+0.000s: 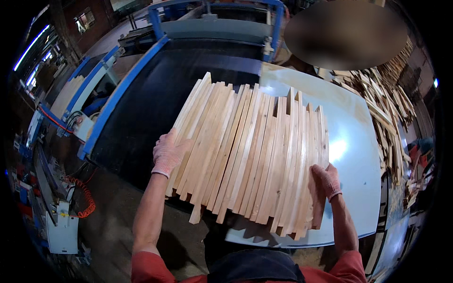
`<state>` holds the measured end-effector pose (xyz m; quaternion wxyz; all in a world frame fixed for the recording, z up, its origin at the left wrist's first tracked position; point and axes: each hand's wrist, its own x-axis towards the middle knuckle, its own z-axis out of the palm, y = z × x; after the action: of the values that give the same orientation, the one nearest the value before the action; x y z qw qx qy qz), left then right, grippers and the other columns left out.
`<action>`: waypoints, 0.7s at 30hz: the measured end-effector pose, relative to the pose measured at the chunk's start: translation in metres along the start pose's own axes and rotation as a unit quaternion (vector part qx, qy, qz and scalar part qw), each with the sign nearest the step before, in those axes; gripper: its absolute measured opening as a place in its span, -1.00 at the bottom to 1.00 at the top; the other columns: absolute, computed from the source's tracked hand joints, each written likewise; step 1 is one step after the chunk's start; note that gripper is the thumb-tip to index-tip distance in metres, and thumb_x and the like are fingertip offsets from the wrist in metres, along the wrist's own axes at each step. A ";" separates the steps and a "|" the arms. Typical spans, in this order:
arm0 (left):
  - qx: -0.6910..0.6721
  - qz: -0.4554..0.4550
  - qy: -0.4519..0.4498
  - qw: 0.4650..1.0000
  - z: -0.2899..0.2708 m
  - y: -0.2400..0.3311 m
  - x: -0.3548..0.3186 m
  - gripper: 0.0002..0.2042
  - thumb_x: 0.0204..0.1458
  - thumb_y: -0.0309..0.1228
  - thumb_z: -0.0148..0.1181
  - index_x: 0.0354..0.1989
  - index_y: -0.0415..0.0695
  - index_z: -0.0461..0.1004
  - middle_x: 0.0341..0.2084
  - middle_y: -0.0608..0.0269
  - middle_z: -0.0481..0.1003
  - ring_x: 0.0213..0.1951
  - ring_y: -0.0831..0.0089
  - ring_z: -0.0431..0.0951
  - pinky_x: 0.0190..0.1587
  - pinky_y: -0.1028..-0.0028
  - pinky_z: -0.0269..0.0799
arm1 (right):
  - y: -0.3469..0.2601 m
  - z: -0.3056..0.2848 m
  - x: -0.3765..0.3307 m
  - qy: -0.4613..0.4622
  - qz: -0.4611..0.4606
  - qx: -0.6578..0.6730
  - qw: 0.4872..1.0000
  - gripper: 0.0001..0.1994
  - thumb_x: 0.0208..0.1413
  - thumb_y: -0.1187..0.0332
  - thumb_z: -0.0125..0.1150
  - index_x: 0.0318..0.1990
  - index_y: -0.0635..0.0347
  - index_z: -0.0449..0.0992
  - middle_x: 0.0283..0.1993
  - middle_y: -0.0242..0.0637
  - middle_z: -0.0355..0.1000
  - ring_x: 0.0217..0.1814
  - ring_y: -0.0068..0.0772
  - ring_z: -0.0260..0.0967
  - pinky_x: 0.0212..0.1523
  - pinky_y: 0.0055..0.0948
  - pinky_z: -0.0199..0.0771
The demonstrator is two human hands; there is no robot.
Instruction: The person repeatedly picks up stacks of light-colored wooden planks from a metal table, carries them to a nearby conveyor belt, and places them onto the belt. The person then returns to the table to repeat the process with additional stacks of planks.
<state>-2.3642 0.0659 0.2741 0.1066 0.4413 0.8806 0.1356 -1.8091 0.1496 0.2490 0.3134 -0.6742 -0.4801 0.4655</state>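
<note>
A wide row of wooden strips (245,151), pale and uneven in length, lies side by side between my two gloved hands. My left hand (170,152), in a pinkish knit glove, grips the outer strip at the row's left side. At the right side, my right hand (326,179) presses against the last strip, its thumb over the top edge. The row spans the dark conveyor belt (141,99) and the shiny metal table (351,122). Its near ends stick out toward me, some further than others. The fingers beneath and behind the strips are hidden.
A blue machine frame (158,21) crosses the belt's far end, and a blue rail (123,96) runs along its left. Loose wood strips (382,108) are heaped beyond the table at right. An orange coiled hose (87,200) hangs at lower left.
</note>
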 end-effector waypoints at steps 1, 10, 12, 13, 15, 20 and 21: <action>0.011 -0.004 0.001 1.000 -0.008 -0.033 0.019 -0.15 0.11 0.17 0.33 0.54 0.00 0.33 0.35 -0.23 0.43 0.37 -0.18 0.44 0.42 -0.02 0.35 | -0.010 0.036 -0.007 -0.001 -0.016 -0.018 1.000 -0.46 0.14 0.14 0.50 0.13 0.40 0.64 -0.04 -0.15 0.72 -0.04 -0.34 0.65 0.08 -0.28 0.64; 0.138 0.000 -0.005 0.990 -0.070 -0.271 0.150 -0.06 0.35 0.33 -0.09 0.68 -0.17 0.04 0.67 -0.20 -0.03 0.67 -0.19 -0.12 0.65 -0.11 -0.27 | -0.104 0.311 -0.048 -0.115 -0.054 -0.023 0.992 -0.37 0.19 0.08 0.54 0.20 0.38 0.47 -0.03 -0.08 0.63 0.01 -0.31 0.55 0.08 -0.25 0.56; 0.077 0.006 -0.023 0.997 -0.082 -0.297 0.157 -0.08 0.37 0.32 -0.12 0.68 -0.17 0.04 0.67 -0.15 -0.01 0.68 -0.16 -0.13 0.66 -0.09 -0.29 | -0.113 0.361 -0.052 -0.112 -0.115 0.032 0.986 -0.13 0.19 0.07 0.55 0.47 0.44 0.27 0.26 0.12 0.56 0.28 -0.15 0.54 0.29 -0.25 0.50; 0.008 0.018 0.010 1.000 -0.087 -0.300 0.149 -0.17 0.42 0.22 -0.08 0.64 -0.18 0.17 0.65 -0.08 0.09 0.67 -0.05 -0.04 0.66 0.03 -0.21 | -0.120 0.379 -0.051 -0.139 -0.080 0.026 0.987 0.02 0.20 0.05 0.55 0.59 0.48 0.09 0.46 0.26 0.40 0.50 -0.02 0.41 0.46 -0.28 0.36; -0.085 0.000 0.047 0.995 -0.093 -0.319 0.144 -0.27 0.43 0.11 -0.01 0.59 -0.19 0.27 0.57 -0.12 0.23 0.60 -0.03 0.13 0.62 0.12 -0.03 | -0.143 0.409 -0.061 -0.170 -0.087 0.063 0.980 -0.01 0.21 0.05 0.54 0.57 0.49 0.10 0.47 0.28 0.39 0.53 0.03 0.38 0.49 -0.28 0.32; -0.298 -0.036 0.167 0.939 -0.098 -0.399 0.137 -0.49 0.43 -0.13 0.12 0.38 -0.24 0.51 0.32 -0.05 0.55 0.31 0.11 0.52 0.40 0.28 0.35 | -0.131 0.462 -0.045 -0.154 -0.090 0.102 0.979 -0.05 0.23 0.06 0.51 0.56 0.48 0.12 0.50 0.26 0.35 0.57 0.08 0.32 0.52 -0.26 0.28; -0.332 -0.061 0.173 0.925 -0.097 -0.408 0.132 -0.51 0.44 -0.13 0.11 0.34 -0.25 0.54 0.28 -0.02 0.58 0.26 0.12 0.56 0.37 0.28 0.38 | -0.136 0.463 -0.050 -0.153 -0.077 0.119 0.978 -0.08 0.26 0.09 0.49 0.56 0.46 0.13 0.50 0.22 0.36 0.55 0.04 0.33 0.52 -0.26 0.28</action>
<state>-2.7769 -0.0755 0.2209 0.1016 0.2954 0.8152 0.4876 -2.2924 0.1383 0.2119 0.3492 -0.5142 -0.5141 0.5910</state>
